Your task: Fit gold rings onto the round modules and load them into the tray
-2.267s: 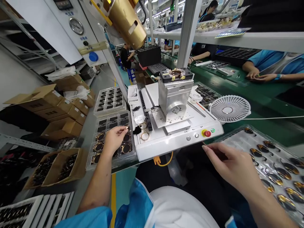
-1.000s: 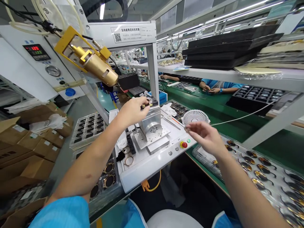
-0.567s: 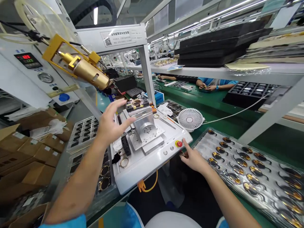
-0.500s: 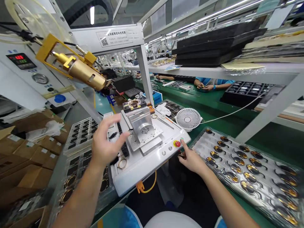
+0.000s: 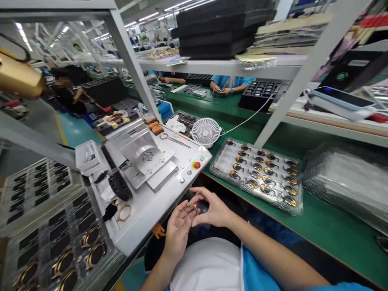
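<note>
Head view: I am holding a thin gold-coloured ring (image 5: 190,208) above my lap, on the near side of the white machine base (image 5: 148,210). My left hand (image 5: 176,232) is closing its fingers and thumb round the ring's left side, leaving only a narrow gap that the ring is filling. My right hand (image 5: 216,210) is curving half open, thumb and forefinger bending toward the ring's right side; whether its fingertips are pressing on it, I cannot tell.

To the left, a second ring (image 5: 124,213) is lying flat near the base's near left corner, with a black piece (image 5: 109,212) sitting just beside it. Farther back, a silver metal block (image 5: 142,155) is standing on the base, tweezers (image 5: 178,140) are lying to its right, and a red button (image 5: 197,165) is showing near the right corner.

Beyond that corner, a white fan (image 5: 206,131) is resting on the green surface (image 5: 324,230). On the right, a clear tray (image 5: 224,157) is holding rows of dark round pieces (image 5: 254,173) with thin tails. At the left, another tray (image 5: 109,242) is carrying gold-rimmed discs (image 5: 97,254). On the far side, a person (image 5: 218,79) in blue sleeves is bringing both hands close together.
</note>
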Demonstrator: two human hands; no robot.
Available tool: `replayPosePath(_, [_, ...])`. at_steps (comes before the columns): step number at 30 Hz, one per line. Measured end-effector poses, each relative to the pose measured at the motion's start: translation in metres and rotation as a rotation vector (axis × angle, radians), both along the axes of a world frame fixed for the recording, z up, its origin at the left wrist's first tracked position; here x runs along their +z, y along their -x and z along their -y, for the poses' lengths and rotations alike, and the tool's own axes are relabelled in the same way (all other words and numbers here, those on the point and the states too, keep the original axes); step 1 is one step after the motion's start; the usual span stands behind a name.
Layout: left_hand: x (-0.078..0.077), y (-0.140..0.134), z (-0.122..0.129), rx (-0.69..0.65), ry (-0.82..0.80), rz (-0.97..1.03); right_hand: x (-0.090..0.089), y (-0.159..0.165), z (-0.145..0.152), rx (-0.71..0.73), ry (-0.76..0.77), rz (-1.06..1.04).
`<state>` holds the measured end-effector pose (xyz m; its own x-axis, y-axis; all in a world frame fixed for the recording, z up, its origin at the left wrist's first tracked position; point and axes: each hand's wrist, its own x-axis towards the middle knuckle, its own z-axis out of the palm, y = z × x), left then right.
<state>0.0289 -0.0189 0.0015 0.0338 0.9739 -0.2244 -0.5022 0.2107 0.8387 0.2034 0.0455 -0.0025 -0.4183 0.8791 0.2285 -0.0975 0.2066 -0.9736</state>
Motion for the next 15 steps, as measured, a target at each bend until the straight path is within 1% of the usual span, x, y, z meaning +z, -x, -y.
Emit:
replayPosePath(2, [-0.002,-0.004,-0.001,-0.006,0.024,0.081,-0.006,0.01,0.014,-0.06,-0.015,-0.012])
replayPosePath(3, [-0.003,-0.005,-0.002,-0.014,0.036,0.1,-0.007,0.011,0.016,-0.071,-0.035,0.005])
replayPosePath(5, [-0.005,-0.006,-0.005,-0.022,0.055,0.1,-0.003,0.001,0.009,-0.045,-0.129,0.09])
replayPosePath(6, [-0.006,-0.005,-0.005,-0.015,0.063,0.085,0.001,-0.009,-0.001,-0.036,-0.192,0.155])
replayPosePath(7, [-0.006,-0.005,-0.005,-0.004,0.071,0.064,0.007,-0.022,-0.015,-0.065,-0.244,0.238])
replayPosePath(8, [-0.005,-0.003,-0.005,0.007,0.078,0.041,0.013,-0.037,-0.034,-0.124,-0.282,0.32])
replayPosePath(9, [-0.005,-0.002,-0.003,0.01,0.086,0.017,0.02,-0.054,-0.056,-0.243,-0.286,0.41])
replayPosePath(10, [-0.004,-0.001,-0.001,0.013,0.091,-0.008,0.026,-0.071,-0.08,-0.42,-0.244,0.51])
replayPosePath(11, [-0.004,0.0,0.002,0.017,0.091,-0.034,0.032,-0.087,-0.106,-0.526,-0.217,0.542])
replayPosePath(13, [-0.004,0.001,0.009,0.04,0.078,-0.077,0.043,-0.115,-0.152,-0.59,-0.207,0.558])
replayPosePath(15, [-0.006,0.004,0.016,0.079,0.058,-0.105,0.051,-0.134,-0.185,-0.546,-0.236,0.535])
